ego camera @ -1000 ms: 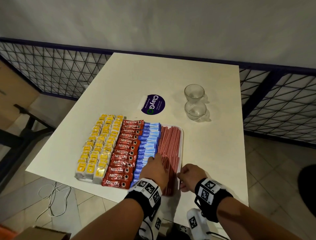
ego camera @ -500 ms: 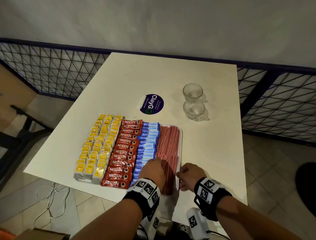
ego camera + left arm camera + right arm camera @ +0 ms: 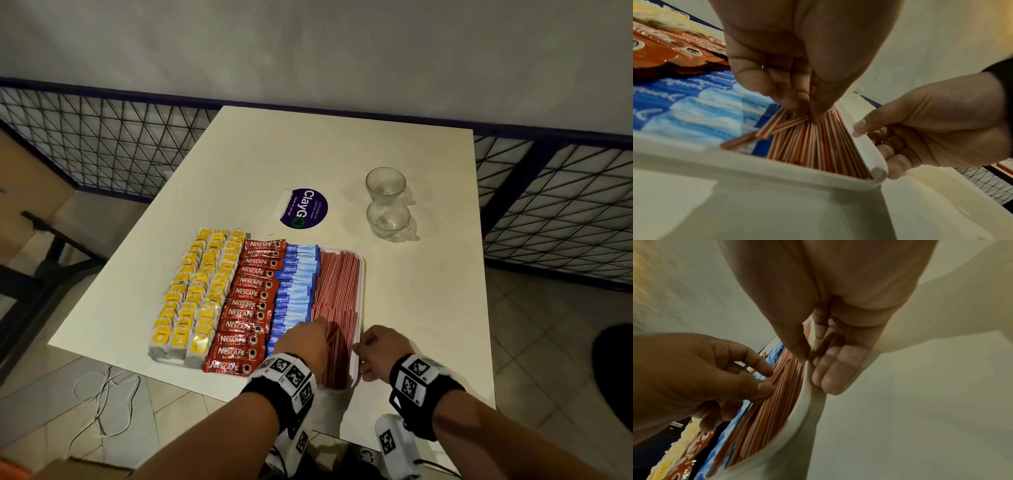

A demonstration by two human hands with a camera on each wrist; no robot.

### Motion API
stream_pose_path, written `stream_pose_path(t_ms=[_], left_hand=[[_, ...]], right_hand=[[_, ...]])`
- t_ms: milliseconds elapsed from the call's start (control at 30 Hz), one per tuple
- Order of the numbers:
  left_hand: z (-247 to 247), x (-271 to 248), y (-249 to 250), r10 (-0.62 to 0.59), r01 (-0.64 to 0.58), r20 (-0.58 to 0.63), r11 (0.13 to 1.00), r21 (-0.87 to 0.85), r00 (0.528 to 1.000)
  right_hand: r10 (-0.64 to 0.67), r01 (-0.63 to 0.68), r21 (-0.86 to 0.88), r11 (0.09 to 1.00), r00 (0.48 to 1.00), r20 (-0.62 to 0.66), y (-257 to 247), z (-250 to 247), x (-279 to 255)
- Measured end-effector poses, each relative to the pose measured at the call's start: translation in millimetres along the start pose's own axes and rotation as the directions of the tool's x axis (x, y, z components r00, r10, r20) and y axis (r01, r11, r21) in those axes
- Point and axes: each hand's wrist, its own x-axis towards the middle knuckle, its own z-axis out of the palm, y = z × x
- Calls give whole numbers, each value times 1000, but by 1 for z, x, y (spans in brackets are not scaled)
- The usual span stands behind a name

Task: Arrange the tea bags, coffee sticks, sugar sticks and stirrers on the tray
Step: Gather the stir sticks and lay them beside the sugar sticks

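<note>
Red stirrers fill the tray's 3 o'clock strip, at the surface's 6 o'clock edge.
Left hand pinches stirrers; right hand grips tray rim. Toward 9: "equal" sugar sticks, "Nescafé Classic" coffee sticks, tea bags. Bare surface at 3; "ClayGo" sticker at 12.

left hand fingertips down on stirrers, sugar sticks just left of fingers; right hand curled against tray edge; 2 cups well beyond fingertips.

the left hand has edged slightly right, onto the stirrers.
</note>
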Motion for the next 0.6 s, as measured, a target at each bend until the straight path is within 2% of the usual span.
stream_pose_path(t_ms=[333, 400, 500, 600], left_hand=[[-2, 3, 2, 7, -21, -103, 990, -136, 995], [3, 4, 4, 70, -79, -105, 993, -86, 992], [11, 3, 9, 179, -179, -34, 984, -18, 983], [16, 3, 11, 183, -184, -30, 982, -40, 983]], right_hand=[[6, -6, 13, 1000, 1000, 14, -2, -1, -3], [2, -3, 27, 1000, 1000, 4, -2, -1, -4], [-5, 4, 16, 1000, 1000, 6, -3, -1, -5], [-13, 13, -18, 1000, 1000, 14, -6, -2, -7]])
